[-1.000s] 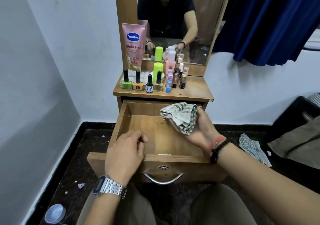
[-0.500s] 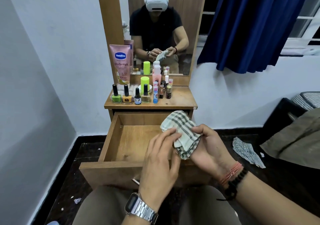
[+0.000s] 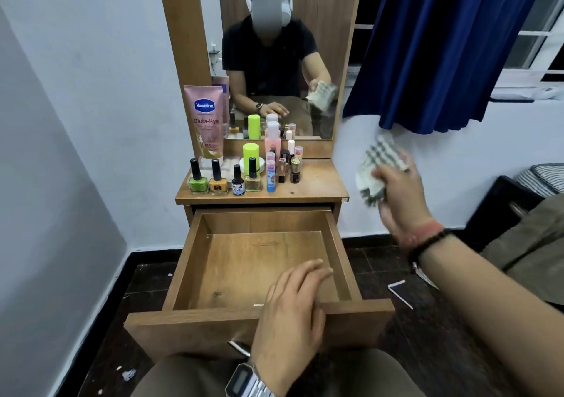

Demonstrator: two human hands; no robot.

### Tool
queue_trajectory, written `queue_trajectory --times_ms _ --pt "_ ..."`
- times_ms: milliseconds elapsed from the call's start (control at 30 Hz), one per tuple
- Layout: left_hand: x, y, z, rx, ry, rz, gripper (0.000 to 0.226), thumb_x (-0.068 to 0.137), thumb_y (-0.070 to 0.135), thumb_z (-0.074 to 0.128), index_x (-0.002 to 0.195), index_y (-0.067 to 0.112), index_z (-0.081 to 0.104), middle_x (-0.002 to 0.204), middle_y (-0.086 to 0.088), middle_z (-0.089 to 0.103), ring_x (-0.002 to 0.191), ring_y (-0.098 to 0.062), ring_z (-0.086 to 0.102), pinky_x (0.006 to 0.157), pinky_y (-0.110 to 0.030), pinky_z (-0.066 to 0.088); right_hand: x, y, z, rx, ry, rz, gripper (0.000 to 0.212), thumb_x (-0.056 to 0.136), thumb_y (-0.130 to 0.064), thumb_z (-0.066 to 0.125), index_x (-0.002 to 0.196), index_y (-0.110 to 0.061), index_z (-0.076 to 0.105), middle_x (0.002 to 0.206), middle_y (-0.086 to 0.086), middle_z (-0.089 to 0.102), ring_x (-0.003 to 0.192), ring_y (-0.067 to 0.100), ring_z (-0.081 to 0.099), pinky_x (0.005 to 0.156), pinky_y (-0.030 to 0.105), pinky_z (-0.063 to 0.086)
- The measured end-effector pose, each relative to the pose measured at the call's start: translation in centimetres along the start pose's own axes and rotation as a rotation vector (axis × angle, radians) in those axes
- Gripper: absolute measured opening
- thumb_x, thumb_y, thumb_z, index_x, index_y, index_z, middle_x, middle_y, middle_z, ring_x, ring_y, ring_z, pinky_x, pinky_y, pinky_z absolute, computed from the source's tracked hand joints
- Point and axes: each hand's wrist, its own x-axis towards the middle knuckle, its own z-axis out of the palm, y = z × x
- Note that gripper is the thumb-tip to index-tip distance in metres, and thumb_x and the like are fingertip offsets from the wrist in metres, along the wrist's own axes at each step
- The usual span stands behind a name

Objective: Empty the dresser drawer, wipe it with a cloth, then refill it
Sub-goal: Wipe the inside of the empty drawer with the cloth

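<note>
The wooden drawer stands pulled right out of the little dresser, a shallow box of warm, grained veneer with a bare floor and a plain flat front board. On the dresser top, bunched to the left, stand the small glossy things: a tall pink Vaseline tube leaning against the mirror frame, a row of squat nail polish bottles with black caps, a lime-green cylinder, a pink bottle and a few lipsticks. The mirror behind them reflects the seated person.

The left hand lies over the drawer's front right edge, fingers straight and close together, reaching out over the drawer floor and holding nothing; a metal-banded watch sits on the wrist. The right hand is lifted well clear of the drawer, out to the right of the dresser against the pale wall, its fingers curled round a crumpled checked cloth, soft, cream with dark stripes, blurred in the picture. Beaded bracelets ring that wrist. A dark blue curtain hangs in folds above.
</note>
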Motion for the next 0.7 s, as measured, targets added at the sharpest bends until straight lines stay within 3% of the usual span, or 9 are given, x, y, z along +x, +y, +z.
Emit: queue_trajectory --times_ms 67,133,167,233,300,367,467,600,700 --pt "-0.2 -0.5 0.3 0.027 -0.019 0.008 0.053 0.081 0.009 0.051 0.127 0.034 0.049 0.134 0.022 0.041 0.126 0.003 0.036 0.103 -0.025 0.038 3.7 0.1 1.3 -0.395 0.064 -0.349 0.047 0.086 0.002 0.043 0.126 -0.022 0.049 0.119 0.002 0.057 0.086 0.012 0.059 0.061 0.029 0.052" --pt "-0.3 -0.6 0.4 0.052 -0.027 0.023 0.049 0.079 0.011 0.052 0.122 0.035 0.052 0.130 0.022 0.045 0.120 0.002 0.042 0.097 -0.022 0.042 7.0 1.4 2.7 -0.773 0.013 -0.591 0.042 0.088 0.000 0.046 0.125 -0.019 0.051 0.126 0.001 0.053 0.106 0.015 0.056 0.089 0.036 0.052" --pt "-0.3 -0.6 0.3 0.054 -0.030 0.029 0.048 0.077 0.013 0.053 0.120 0.035 0.054 0.127 0.022 0.047 0.116 0.002 0.045 0.093 -0.021 0.043 8.5 2.4 3.2 -0.964 -0.058 -0.616 0.039 0.090 -0.005 0.048 0.127 -0.018 0.051 0.133 0.004 0.050 0.117 0.020 0.052 0.100 0.040 0.046" --pt "-0.4 -0.7 0.1 0.049 -0.037 0.038 0.045 0.074 0.016 0.054 0.115 0.036 0.055 0.121 0.022 0.050 0.109 0.002 0.050 0.086 -0.018 0.046 10.6 5.1 3.6 -1.353 -0.299 -0.460 0.036 0.094 -0.020 0.052 0.130 -0.017 0.052 0.142 0.008 0.043 0.127 0.027 0.045 0.108 0.040 0.037" --pt "-0.5 -0.8 -0.1 0.036 -0.049 0.045 0.045 0.070 0.018 0.055 0.111 0.036 0.056 0.118 0.022 0.052 0.104 0.002 0.053 0.081 -0.017 0.047 11.1 7.1 3.3 -1.579 -0.567 -0.217 0.048 0.096 -0.034 0.048 0.139 -0.013 0.043 0.150 0.013 0.033 0.136 0.030 0.035 0.112 0.038 0.029" --pt "-0.5 -0.8 -0.1 0.030 -0.065 0.046 0.047 0.065 0.019 0.059 0.108 0.037 0.058 0.115 0.021 0.055 0.101 0.002 0.056 0.078 -0.016 0.048 11.0 7.7 3.2 -1.541 -0.636 -0.147 0.050 0.100 -0.036 0.037 0.141 -0.006 0.039 0.152 0.017 0.028 0.141 0.032 0.025 0.114 0.036 0.021" --pt "-0.3 -0.5 0.1 0.035 -0.091 0.046 0.047 0.060 0.019 0.065 0.103 0.037 0.060 0.111 0.021 0.057 0.095 0.001 0.059 0.074 -0.015 0.048 10.8 7.4 3.3 -1.446 -0.582 -0.117 0.045 0.104 -0.025 0.024 0.131 0.003 0.047 0.148 0.021 0.034 0.137 0.033 0.029 0.106 0.029 0.022" --pt "-0.2 -0.6 0.1 0.075 -0.127 0.061 0.041 0.059 0.023 0.067 0.096 0.036 0.061 0.109 0.020 0.059 0.090 0.001 0.060 0.071 -0.014 0.049 11.5 7.5 3.9 -1.415 -0.567 -0.047 0.048 0.104 -0.025 0.020 0.135 0.004 0.041 0.152 0.018 0.028 0.139 0.029 0.026 0.108 0.030 0.021" --pt "-0.2 -0.7 0.0 0.096 -0.146 0.061 0.034 0.061 0.027 0.061 0.094 0.036 0.062 0.107 0.021 0.058 0.089 0.003 0.060 0.070 -0.013 0.049 12.3 7.9 4.8 -1.443 -0.580 -0.035 0.050 0.104 -0.029 0.017 0.145 -0.004 0.030 0.159 0.014 0.014 0.146 0.026 0.012 0.115 0.034 0.011"
